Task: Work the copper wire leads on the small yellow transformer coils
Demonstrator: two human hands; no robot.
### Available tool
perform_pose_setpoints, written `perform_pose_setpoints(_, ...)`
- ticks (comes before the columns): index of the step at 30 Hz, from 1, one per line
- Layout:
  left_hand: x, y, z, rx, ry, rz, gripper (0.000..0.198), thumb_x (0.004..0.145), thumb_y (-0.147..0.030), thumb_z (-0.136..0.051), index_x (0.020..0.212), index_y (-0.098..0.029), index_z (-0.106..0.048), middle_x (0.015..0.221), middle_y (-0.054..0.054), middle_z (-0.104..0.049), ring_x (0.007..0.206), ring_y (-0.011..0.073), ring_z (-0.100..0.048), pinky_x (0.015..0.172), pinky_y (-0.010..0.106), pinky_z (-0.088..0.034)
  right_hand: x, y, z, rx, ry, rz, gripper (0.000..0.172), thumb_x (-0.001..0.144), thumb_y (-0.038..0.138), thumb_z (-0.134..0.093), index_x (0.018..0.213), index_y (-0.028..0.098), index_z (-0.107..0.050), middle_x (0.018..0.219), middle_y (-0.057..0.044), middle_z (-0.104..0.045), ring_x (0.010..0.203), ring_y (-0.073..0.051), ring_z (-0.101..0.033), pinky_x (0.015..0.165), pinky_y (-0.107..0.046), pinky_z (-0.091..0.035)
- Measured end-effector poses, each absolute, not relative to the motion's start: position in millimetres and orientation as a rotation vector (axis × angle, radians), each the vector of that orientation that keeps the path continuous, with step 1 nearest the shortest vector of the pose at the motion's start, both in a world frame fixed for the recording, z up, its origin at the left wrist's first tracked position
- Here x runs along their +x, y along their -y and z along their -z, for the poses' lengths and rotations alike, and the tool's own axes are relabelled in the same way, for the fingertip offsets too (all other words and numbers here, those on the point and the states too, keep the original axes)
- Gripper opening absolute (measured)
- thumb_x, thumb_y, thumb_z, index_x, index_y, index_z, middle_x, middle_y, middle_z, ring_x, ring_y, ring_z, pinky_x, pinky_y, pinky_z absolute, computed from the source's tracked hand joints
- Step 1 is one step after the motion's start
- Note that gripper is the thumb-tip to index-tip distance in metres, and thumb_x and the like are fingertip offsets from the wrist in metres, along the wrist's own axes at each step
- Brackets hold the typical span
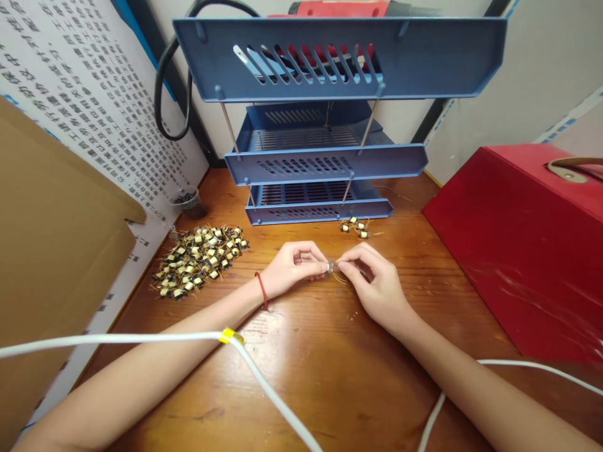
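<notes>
Between the thumb and fingers of my left hand (301,267) is a small wire-wound transformer (330,267), its row of metal pins facing right. Thin copper-coloured wires trail from it. My right hand (372,276) is closed in a pinch at the pin side, its fingertips on what looks like one of the fine wire ends (337,263). A large pile of similar transformers (198,260), black with yellow tape and loose wires, lies left of my left hand. Behind my right hand sits a small group of several more (355,226).
A three-tier blue tray rack (320,216) stands at the back, with a red tool (342,9) on top. A clear cup of dark bits (187,202) is back left, a red box (499,251) right, cardboard (61,251) left. White cables (264,370) cross in front.
</notes>
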State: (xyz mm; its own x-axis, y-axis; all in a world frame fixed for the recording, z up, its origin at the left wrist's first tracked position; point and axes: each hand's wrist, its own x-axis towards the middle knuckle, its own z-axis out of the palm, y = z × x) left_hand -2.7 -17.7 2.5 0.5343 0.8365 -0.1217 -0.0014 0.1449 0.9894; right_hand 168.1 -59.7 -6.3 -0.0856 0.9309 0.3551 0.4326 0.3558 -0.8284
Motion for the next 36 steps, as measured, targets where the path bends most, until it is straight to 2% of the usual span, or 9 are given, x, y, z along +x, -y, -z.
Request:
perform_pose_setpoints(6,-1.6,17.8,-2.2,1.385,-0.804,-0.714,0.011,0.064,-0.02,-0.063,0.067,-0.011,-0.057,0.059,-0.002,-0.055,0.053,0.0066,-0.046,0.055,0.02,-0.037,166.8,60.8,3.5,-1.177,1.77,-0.595,0.012,0.083,0.015,-0.052,0.074,0.019,-0.059,0.07,-0.001,-0.054,0.065,-0.014,-0.05,0.061,-0.027,-0.039)
perform_pose_setpoints(18,-0.8,20.2,-3.8,1.543,-0.833,-0.551,0.011,0.065,-0.019,-0.061,0.072,-0.01,-0.059,0.058,-0.002,-0.053,0.054,0.0066,-0.046,0.057,0.02,-0.038,165.5,62.2,3.3,-1.109,1.931,-0.486,0.015,0.083,0.01,-0.05,0.074,0.019,-0.058,0.071,-0.003,-0.053,0.07,-0.016,-0.051,0.064,-0.029,-0.041)
perform_pose_setpoints(27,4.0,23.6,-1.2,1.297,-0.932,-0.812,0.016,0.061,-0.022,-0.068,0.064,-0.01,-0.058,0.056,0.0,-0.06,0.049,0.0068,-0.051,0.052,0.019,-0.041,164.6,65.1,1.9,-1.146,1.881,-0.444,0.012,0.083,0.011,-0.052,0.075,0.019,-0.056,0.069,-0.001,-0.053,0.065,-0.014,-0.049,0.058,-0.026,-0.039)
perform_pose_setpoints(36,4.6,25.1,-2.2,1.144,-0.934,-0.902,0.02,0.058,-0.022,-0.074,0.062,-0.01,-0.059,0.057,0.003,-0.065,0.051,0.0094,-0.058,0.055,0.022,-0.049,164.0,63.7,1.8,-1.165,1.85,-0.53,0.011,0.083,0.013,-0.052,0.076,0.018,-0.058,0.069,0.0,-0.053,0.062,-0.012,-0.049,0.056,-0.025,-0.039)
